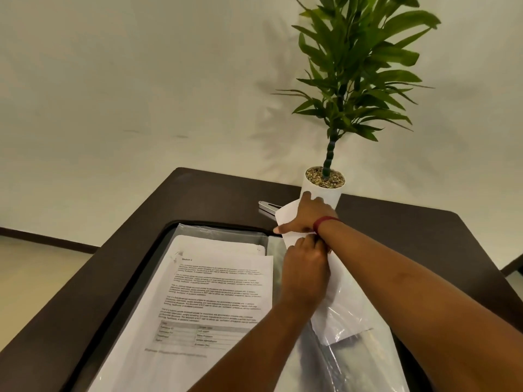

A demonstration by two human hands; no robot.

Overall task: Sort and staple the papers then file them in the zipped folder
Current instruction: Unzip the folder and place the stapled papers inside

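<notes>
The zipped folder (143,278) lies open on the dark tabletop (410,236). On its left half rests a set of printed papers (215,292), face up, with what seems a staple at the top left corner, so this set looks already sorted and filed.

The work in hand is on the right half. There a loose sheet (339,312) lies slanted, its lower end under the clear pocket (368,360), its upper end sticking out past the folder's far edge. The right hand (307,216) lies flat on that upper end, fingers straight and spread, holding nothing; I judge it presses the sheet down so it does not slide or curl. The left hand (305,270) is just beside, under the right wrist, its fingers curled onto the sheet's left edge; it seems to pinch the edge to guide the sheet into the pocket.

Behind the right hand stands a white plant pot (328,193), and a small metal thing (267,206), perhaps the stapler, lies near it, half hidden
</notes>
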